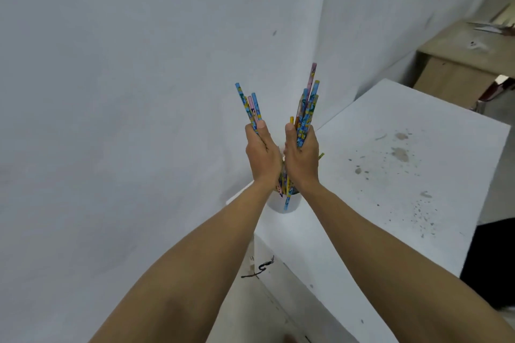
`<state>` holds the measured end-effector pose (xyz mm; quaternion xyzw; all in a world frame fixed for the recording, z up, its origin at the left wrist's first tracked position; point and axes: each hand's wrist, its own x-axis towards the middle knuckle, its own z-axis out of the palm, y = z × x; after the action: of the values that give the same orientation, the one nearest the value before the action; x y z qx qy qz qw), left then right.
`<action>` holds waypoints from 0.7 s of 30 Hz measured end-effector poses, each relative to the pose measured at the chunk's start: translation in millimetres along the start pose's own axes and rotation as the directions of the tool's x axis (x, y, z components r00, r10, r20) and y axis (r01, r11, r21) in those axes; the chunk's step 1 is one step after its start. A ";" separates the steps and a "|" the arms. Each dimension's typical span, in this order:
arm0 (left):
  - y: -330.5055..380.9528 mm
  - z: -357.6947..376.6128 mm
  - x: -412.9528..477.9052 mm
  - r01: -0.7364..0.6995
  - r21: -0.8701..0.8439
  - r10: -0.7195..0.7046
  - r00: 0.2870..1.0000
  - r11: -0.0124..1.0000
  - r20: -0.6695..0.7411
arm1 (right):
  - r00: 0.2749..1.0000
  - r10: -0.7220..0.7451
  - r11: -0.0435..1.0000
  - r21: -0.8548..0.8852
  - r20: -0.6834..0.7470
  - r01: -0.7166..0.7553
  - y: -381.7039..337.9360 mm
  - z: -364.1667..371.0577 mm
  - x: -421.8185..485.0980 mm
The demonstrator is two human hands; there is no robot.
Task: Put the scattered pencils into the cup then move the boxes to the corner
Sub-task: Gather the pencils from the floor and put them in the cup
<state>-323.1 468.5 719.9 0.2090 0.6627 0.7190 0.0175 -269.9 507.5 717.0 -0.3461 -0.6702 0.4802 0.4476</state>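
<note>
My left hand (262, 156) grips a bundle of blue patterned pencils (249, 108) that fan up and to the left. My right hand (302, 156) grips a second, larger bundle of pencils (308, 103) pointing up. Both hands touch wrist to wrist above a white cup (284, 205) that stands at the table's far left corner. Pencil tips (287, 192) poke down between my wrists toward the cup's mouth. Most of the cup is hidden behind my wrists. No boxes are in view.
The white table (390, 189) has grey stains on its right part and meets a white wall (139, 92) on the left. A wooden desk (459, 64) stands at the back right. Something black (490, 259) lies beyond the table's right edge.
</note>
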 end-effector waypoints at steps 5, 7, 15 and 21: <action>-15.1 32.8 26.4 -0.009 0.012 0.009 1.000 1.000 -0.018 | 0.999 0.001 0.998 0.060 -0.048 0.002 16.3 4.9 42.3; -26.4 48.6 38.9 0.002 0.033 -0.001 1.000 0.999 -0.017 | 0.998 0.007 0.998 0.069 -0.066 -0.003 27.4 8.1 60.0; -91.2 71.1 39.1 0.047 0.136 -0.048 0.999 0.990 0.000 | 0.995 0.082 0.996 0.043 -0.057 -0.080 84.2 16.3 71.9; -124.2 63.1 26.0 0.037 0.204 -0.052 0.996 0.978 0.067 | 0.993 0.121 0.992 0.025 -0.005 -0.121 122.9 17.6 57.7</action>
<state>-357.7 551.1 610.1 0.2207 0.7358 0.6392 0.0362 -302.8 590.0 612.9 -0.3823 -0.6406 0.5135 0.4241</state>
